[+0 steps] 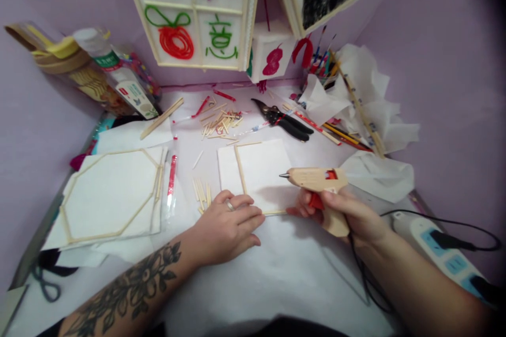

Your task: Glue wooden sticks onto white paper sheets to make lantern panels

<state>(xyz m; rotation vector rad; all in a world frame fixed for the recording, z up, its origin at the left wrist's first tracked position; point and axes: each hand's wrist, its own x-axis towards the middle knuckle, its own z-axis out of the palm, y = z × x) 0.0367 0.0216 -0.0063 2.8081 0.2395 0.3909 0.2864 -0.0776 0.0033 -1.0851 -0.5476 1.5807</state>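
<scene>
My right hand [348, 213] grips a tan glue gun [318, 181] with a red trigger, its nozzle pointing left over a white paper square [263, 171]. Thin wooden sticks edge that square along its left side and bottom. My left hand [225, 224] lies on the table at the square's lower left corner, fingers together and pressing on the bottom stick; a ring shows on one finger.
An octagon stick frame on paper [108, 195] lies at left. Loose sticks [219, 124], black pliers [282, 118], pencils and crumpled tissue [363, 100] sit further back. Paper lanterns [193, 10] hang above. A power strip [445, 255] with the gun's cord is at right.
</scene>
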